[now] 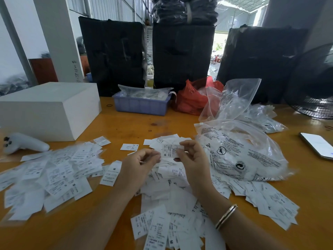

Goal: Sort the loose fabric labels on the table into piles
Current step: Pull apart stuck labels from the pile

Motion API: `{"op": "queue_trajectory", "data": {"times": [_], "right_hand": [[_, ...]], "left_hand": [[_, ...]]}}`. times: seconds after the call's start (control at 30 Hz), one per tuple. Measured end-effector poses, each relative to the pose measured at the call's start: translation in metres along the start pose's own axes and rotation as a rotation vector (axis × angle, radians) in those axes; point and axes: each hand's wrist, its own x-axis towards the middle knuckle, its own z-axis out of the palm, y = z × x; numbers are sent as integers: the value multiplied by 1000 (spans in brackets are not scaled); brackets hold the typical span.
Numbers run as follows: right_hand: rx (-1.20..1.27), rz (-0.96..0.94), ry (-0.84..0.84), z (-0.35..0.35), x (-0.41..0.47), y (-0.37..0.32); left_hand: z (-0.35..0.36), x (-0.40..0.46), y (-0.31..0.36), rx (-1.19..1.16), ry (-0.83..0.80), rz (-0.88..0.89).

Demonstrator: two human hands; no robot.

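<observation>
a warehouse-like hall with three tall black-wrapped bundles [111, 55] backs an orange wooden table [126, 123]. a white box [46, 109] sits far left of the hands, a printed clear plastic bag [241, 150] just right of them, a blue tray [141, 104] beyond them. loose fabric labels [54, 174] spread left of the hands, with more heaped under and right of them. the right hand [189, 159] pinches one label [171, 150] between thumb and fingertips, raised above the heap; the left hand [140, 163], fingers curled, meets the label's left edge, though its hold cannot be told.
</observation>
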Motion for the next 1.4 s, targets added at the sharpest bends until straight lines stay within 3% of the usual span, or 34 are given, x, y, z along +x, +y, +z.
{"op": "queue_trajectory", "data": {"times": [0.17, 0.37, 0.6, 0.7, 1.17, 1.27, 1.4], "right_hand": [[81, 3, 4, 1, 1, 0], [-34, -6, -98, 2, -1, 1], [37, -1, 8, -1, 2, 2], [66, 16, -48, 0, 1, 2], [-209, -34, -177, 2, -4, -2], [-212, -17, -156, 2, -4, -2], [-43, 11, -24, -2, -1, -3]], "left_hand": [[0, -1, -1, 11, -18, -14], [1, 1, -3, 8, 21, -37], [0, 1, -2, -40, 18, -31], [1, 1, -2, -34, 13, -39], [-1, 1, 3, -34, -11, -72], [-1, 1, 4, -34, -20, -88], [-1, 2, 3, -44, -99, -103]]}}
